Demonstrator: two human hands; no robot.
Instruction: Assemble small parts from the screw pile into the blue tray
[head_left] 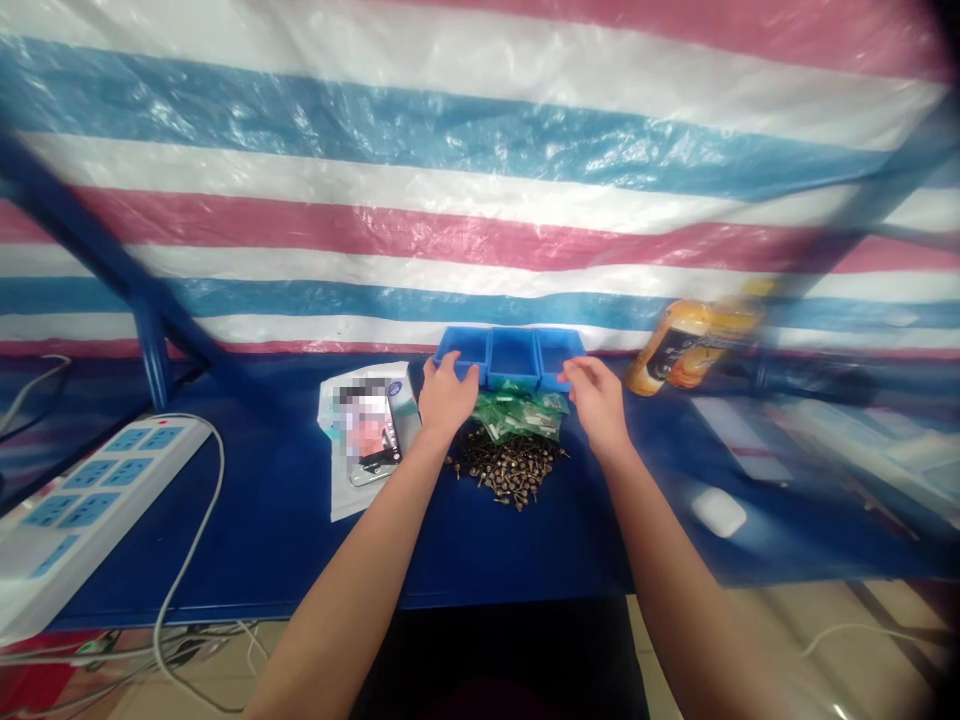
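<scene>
My left hand (445, 398) reaches forward with fingers apart, its tips at the left end of a row of three blue bins (512, 359) at the back of the blue table (480, 560). My right hand (597, 398) is stretched toward the right bin, fingers loosely curled and apart, holding nothing that I can see. Between the hands lies a pile of small dark screws (511, 470), with green plastic bags (521, 413) just behind it.
A phone (382, 432) lies on a white paper to the left of my left hand. A white power strip (82, 505) with its cable sits far left. An orange bottle (679, 347) lies on the right, and a small white case (718, 511) nearer. Striped tarp forms the backdrop.
</scene>
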